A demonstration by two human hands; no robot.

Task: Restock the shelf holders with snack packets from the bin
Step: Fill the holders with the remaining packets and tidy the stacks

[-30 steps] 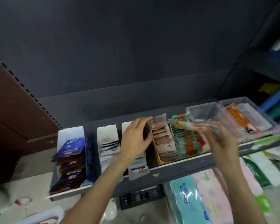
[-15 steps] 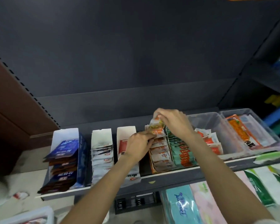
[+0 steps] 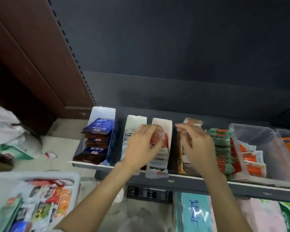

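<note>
On the dark shelf (image 3: 207, 182) stands a row of holders. My left hand (image 3: 141, 147) is over the third white holder (image 3: 161, 122), and its fingers pinch a red and white packet (image 3: 164, 141) at the top of that stack. My right hand (image 3: 197, 148) hovers over the orange holder (image 3: 180, 166), with its loosely bent fingers touching the brownish packets (image 3: 192, 122) and holding nothing I can see. The white bin (image 3: 74, 179) of mixed snack packets sits at the lower left, below the shelf. The image is blurred by motion.
Left of my hands are a holder with blue and brown packets (image 3: 97, 138) and a white holder (image 3: 136, 119). To the right are green-red packets (image 3: 222, 148) and clear tubs (image 3: 258, 136) with orange packets. Tissue packs (image 3: 196, 213) lie on the shelf below. A brown upright (image 3: 40, 56) is at the left.
The view has swung left and down, bringing the bin into sight. My left hand moved from the orange holder to the third white holder. My right hand has let go of its packet.
</note>
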